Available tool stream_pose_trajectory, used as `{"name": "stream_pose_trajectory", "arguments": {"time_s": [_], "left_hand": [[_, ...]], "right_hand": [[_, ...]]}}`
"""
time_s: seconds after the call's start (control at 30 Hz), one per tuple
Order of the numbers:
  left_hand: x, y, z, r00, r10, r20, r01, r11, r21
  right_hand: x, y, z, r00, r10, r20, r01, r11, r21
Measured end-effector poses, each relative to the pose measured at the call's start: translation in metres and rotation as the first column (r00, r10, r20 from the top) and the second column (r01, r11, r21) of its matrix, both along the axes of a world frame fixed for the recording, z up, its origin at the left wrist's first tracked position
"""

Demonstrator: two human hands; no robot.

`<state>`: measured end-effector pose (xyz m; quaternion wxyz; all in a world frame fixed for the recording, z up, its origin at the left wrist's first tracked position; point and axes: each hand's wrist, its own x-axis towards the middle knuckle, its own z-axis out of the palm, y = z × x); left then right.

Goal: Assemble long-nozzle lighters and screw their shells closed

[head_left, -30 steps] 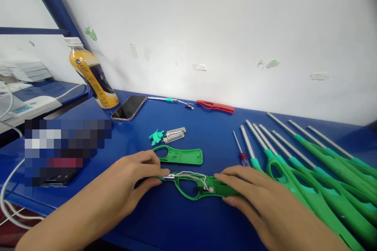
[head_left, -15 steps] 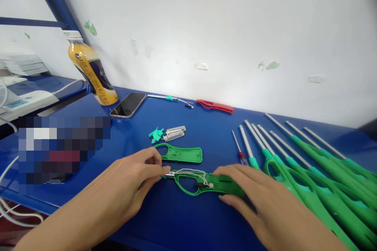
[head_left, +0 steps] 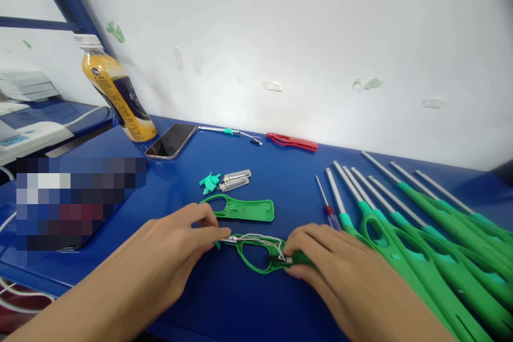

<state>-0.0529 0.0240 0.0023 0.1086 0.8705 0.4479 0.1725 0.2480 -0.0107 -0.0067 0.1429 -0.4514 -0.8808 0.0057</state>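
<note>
A green half shell with a loop (head_left: 252,264) lies at the front middle, white wires and a small dark part (head_left: 276,260) inside it. My left hand (head_left: 192,248) pinches the metal rod (head_left: 229,240) at the shell's left end. My right hand (head_left: 324,262) is closed around the shell's right end, its fingertips beside the dark part. Just behind lies another green half shell (head_left: 252,210). Farther back are teal pieces (head_left: 210,184) and clear tubes (head_left: 234,180).
Several green lighters with metal rods (head_left: 425,262) lie at the right, beside a screwdriver (head_left: 329,214). Along the back are a red shell (head_left: 292,142), a wired rod (head_left: 218,130), a phone (head_left: 171,141) and a yellow bottle (head_left: 120,96). A blurred-out object (head_left: 76,203) is at the left.
My right hand has moved left along the shell and its fingers have drawn together near the dark part. My left hand keeps its pinch on the rod. The view has shifted slightly.
</note>
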Motion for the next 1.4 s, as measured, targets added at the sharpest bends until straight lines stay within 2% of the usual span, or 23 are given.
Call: {"name": "stream_pose_trajectory", "arguments": {"time_s": [0.1,0.13,0.27,0.37,0.53,0.67,0.87,1.03,1.2,1.3,1.4], "left_hand": [[-0.002,-0.001,0.004,0.999,-0.035,-0.012,0.035,0.998,0.042],[-0.003,0.0,0.006,1.0,-0.015,-0.006,0.015,0.998,0.055],[-0.007,0.012,0.012,0.988,0.147,0.049,-0.153,0.972,0.175],[-0.015,0.028,0.007,0.973,0.224,0.055,-0.23,0.946,0.229],[-0.03,0.05,-0.012,0.981,0.19,-0.027,-0.182,0.966,0.184],[-0.033,0.056,-0.019,0.977,0.211,-0.034,-0.2,0.959,0.201],[-0.031,0.057,-0.018,0.967,0.252,-0.027,-0.236,0.935,0.266],[-0.023,0.047,-0.004,0.964,0.264,0.033,-0.26,0.91,0.322],[-0.004,0.023,0.019,0.97,0.212,0.124,-0.24,0.922,0.305],[0.009,0.01,0.026,0.979,0.062,0.194,-0.109,0.964,0.241],[0.017,-0.002,0.021,0.976,-0.046,0.212,0.009,0.985,0.175]], "right_hand": [[0.002,0.001,-0.001,1.0,-0.002,-0.001,0.002,1.0,-0.006],[0.002,0.0,-0.001,1.0,0.001,-0.006,-0.001,1.0,-0.004],[0.002,-0.002,-0.001,1.0,0.009,-0.027,-0.009,1.0,-0.005],[0.001,-0.002,0.001,0.999,0.008,-0.039,-0.008,1.0,-0.012],[0.001,-0.001,0.002,0.998,0.046,-0.04,-0.048,0.998,-0.039],[0.004,-0.002,0.001,0.998,0.062,-0.03,-0.064,0.997,-0.045],[0.003,-0.002,0.003,0.998,0.049,-0.027,-0.05,0.998,-0.04],[-0.001,-0.003,0.004,0.997,0.044,-0.056,-0.046,0.998,-0.035],[-0.001,-0.004,0.005,0.998,0.039,-0.057,-0.04,0.999,-0.029],[-0.002,-0.004,0.008,0.998,0.033,-0.046,-0.034,0.999,-0.019],[-0.003,-0.004,0.01,0.999,0.034,-0.024,-0.034,0.999,-0.006]]}}
